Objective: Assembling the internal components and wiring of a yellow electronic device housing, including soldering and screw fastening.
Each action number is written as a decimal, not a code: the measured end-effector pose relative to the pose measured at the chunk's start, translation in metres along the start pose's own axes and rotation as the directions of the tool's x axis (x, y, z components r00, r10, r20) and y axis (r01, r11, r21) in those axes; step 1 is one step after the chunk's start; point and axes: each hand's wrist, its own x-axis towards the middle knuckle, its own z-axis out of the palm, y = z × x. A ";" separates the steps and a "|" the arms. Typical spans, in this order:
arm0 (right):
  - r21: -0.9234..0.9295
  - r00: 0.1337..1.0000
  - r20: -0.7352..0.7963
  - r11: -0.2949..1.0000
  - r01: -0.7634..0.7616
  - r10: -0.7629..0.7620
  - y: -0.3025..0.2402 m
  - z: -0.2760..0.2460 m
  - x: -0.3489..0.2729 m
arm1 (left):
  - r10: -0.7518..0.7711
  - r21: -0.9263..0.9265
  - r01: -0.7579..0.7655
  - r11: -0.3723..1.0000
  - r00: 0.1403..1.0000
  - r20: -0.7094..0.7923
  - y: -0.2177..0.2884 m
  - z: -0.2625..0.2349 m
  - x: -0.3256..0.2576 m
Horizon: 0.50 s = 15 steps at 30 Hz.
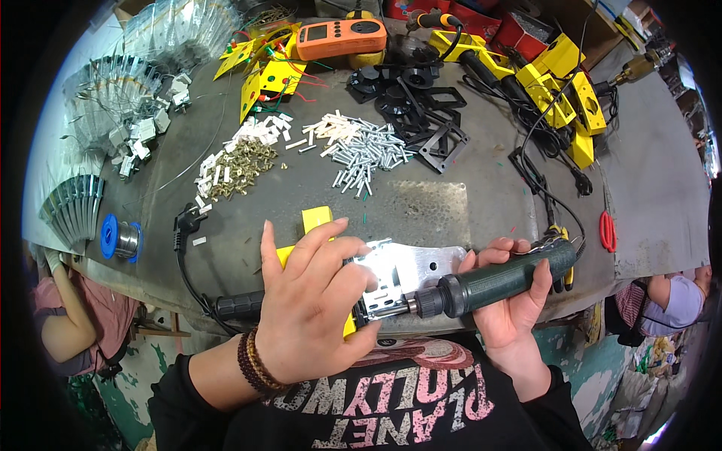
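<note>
My right hand is wrapped round a dark green electric screwdriver, lying nearly level. Its bit points left and reaches the lower edge of a shiny metal plate with slots and a round hole. Whether the bit sits in a screw is too small to tell. My left hand grips a yellow plastic housing, fingers spread over it and the metal plate, thumb near the bit. Much of the housing is hidden beneath that hand. Left of it lies a black handle with a cord and plug.
Piles of silver screws, brass-coloured screws and white pieces lie beyond my hands. Black frames, yellow housings and an orange multimeter are farther back. A solder spool stands left; red-handled scissors lie right.
</note>
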 end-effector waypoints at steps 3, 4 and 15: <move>-0.003 1.000 0.002 1.000 -0.007 0.007 0.001 -0.003 0.000 | 0.002 0.006 -0.002 1.000 1.000 -0.004 0.000 0.000 0.000; -0.002 1.000 0.001 1.000 -0.007 0.007 0.001 -0.003 0.000 | -0.003 0.004 0.003 1.000 1.000 -0.001 0.000 0.000 0.001; -0.059 0.999 0.031 0.998 -0.018 0.020 0.002 0.002 0.000 | 0.001 -0.026 -0.001 1.000 1.000 -0.029 -0.002 0.003 -0.001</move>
